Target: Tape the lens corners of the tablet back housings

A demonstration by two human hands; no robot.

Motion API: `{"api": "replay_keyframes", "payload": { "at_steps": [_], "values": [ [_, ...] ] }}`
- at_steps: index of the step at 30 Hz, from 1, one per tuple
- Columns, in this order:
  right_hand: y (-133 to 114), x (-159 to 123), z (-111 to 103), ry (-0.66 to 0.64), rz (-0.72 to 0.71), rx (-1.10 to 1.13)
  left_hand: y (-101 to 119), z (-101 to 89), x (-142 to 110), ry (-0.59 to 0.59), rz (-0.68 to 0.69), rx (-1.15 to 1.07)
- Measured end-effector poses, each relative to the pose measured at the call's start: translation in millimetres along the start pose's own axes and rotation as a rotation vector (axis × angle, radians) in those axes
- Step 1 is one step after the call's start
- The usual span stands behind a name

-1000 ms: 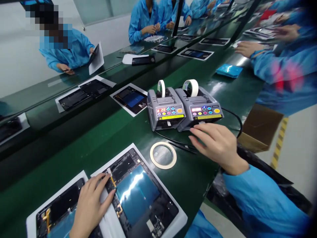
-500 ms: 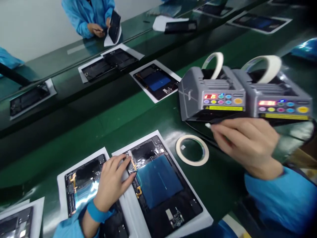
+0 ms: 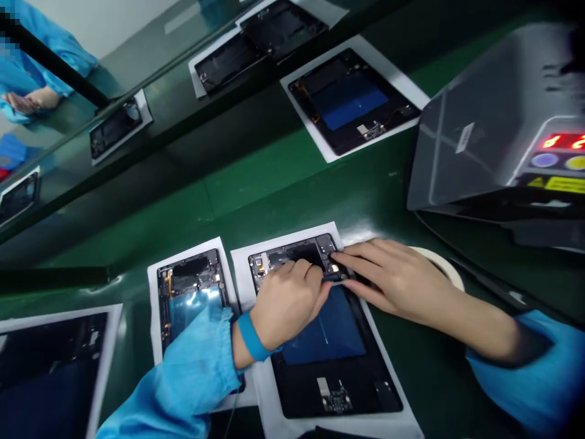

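Across the bench (image 3: 375, 177), from the grey machine (image 3: 475, 137) to the open tablet (image 3: 322, 338), the right hand (image 3: 395, 274) has moved beside the left hand (image 3: 286, 299). Left fingers (image 3: 313, 277) curl, right fingers (image 3: 360, 263) extend; any grip, I cannot tell. Seemingly close handwork, calling for steadiness.

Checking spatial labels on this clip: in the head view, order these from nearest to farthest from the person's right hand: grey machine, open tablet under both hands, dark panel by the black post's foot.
From the right hand:
1. Open tablet, its upper right edge under the hand.
2. Grey machine, at upper right.
3. Dark panel, far off at upper left.
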State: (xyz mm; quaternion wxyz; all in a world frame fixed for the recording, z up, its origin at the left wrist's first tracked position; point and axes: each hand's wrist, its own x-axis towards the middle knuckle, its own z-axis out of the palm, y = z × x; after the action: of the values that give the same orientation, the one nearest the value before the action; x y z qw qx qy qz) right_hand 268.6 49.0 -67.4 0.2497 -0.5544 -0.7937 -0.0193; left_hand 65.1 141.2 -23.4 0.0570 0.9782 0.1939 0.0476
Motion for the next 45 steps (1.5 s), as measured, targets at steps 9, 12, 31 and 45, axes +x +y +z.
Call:
{"api": "replay_keyframes", "payload": {
  "at_steps": [9, 12, 31, 45],
  "values": [
    [0.4, -3.0, 0.2, -0.001, 0.018, 0.035, 12.3, 10.9, 10.1, 0.049, -0.048, 0.049],
    [0.7, -3.2, -0.1, -0.003, 0.025, 0.039, 11.9, 11.0, 10.2, 0.022, -0.034, 0.05],
    [-0.6, -4.2, 2.0, -0.054, 0.056, 0.017, -3.3, 16.8, 13.2, 0.071, 0.124, 0.052],
    [-0.4, -2.1, -1.7, -0.079, -0.006, -0.036, -8.0, 20.3, 10.3, 0.062, 0.116, -0.027]
  ]
}}
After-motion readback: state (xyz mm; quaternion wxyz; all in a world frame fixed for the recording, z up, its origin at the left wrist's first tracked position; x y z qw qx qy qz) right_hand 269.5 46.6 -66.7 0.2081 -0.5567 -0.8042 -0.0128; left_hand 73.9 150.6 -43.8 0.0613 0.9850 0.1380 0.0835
